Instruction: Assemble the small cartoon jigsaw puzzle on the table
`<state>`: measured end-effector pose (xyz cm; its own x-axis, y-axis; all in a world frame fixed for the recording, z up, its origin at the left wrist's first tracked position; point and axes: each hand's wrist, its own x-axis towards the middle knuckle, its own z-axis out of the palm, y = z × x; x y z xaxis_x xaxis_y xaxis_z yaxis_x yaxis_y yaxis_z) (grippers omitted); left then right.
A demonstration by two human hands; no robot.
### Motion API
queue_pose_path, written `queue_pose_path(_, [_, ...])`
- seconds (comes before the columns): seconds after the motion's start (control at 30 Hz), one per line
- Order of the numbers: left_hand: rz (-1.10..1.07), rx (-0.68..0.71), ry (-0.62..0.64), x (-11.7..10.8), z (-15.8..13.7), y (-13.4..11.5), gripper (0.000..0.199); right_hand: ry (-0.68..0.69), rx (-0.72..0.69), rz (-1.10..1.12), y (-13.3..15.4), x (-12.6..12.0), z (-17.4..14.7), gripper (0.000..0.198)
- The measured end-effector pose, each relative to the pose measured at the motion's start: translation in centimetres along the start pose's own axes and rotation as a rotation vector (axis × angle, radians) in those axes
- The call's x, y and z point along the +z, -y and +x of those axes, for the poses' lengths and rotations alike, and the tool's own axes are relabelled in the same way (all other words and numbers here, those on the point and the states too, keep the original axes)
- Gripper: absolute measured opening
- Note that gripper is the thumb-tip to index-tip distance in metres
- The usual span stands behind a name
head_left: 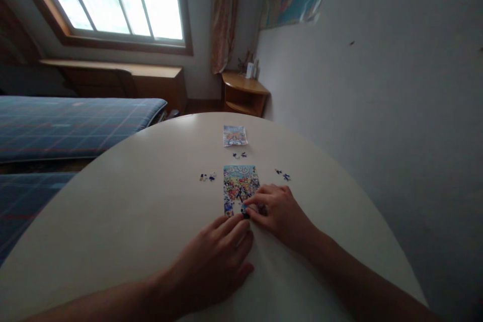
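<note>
A colourful jigsaw puzzle (240,181), mostly assembled, lies on the round table, with a pale gap near its lower edge. Over that lower part is my right hand (277,211), its thumb and index finger closed on a small dark-and-blue puzzle piece (244,209) at the gap. My left hand (222,246) rests at the puzzle's bottom edge, fingers stretched forward and thumb apart, the fingertips touching the border. Loose pieces lie around: several to the left (208,177), a few above (239,155), and a few to the right (283,175).
Beyond the puzzle lies a small printed picture sheet (235,136). The white round table (151,201) has a curved edge. A plaid mattress (75,126) is on the left, a wooden corner shelf (243,83) behind, and a wall (396,110) on the right.
</note>
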<state>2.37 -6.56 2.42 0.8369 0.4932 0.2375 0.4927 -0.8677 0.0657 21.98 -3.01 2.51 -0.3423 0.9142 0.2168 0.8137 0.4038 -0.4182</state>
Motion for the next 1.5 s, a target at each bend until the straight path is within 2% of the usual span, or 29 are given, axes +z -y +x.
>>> queue_pose_path(0.17, [0.010,0.005,-0.025,0.16,-0.09,-0.02,0.032,-0.006,-0.011,-0.016,-0.05,0.05,-0.03,0.011])
queue_pose_path(0.73, [0.013,-0.006,0.025,-0.03,-0.10,-0.08,0.032,0.017,-0.075,-0.034,-0.28,-0.10,-0.11,0.013])
queue_pose_path(0.97, [0.032,0.012,-0.012,0.11,-0.10,-0.05,0.031,0.049,-0.086,-0.056,-0.06,-0.38,-0.05,0.014])
queue_pose_path(1.5, [0.009,0.005,0.012,0.12,-0.17,-0.02,0.031,0.011,-0.110,-0.045,0.03,-0.68,-0.02,0.007])
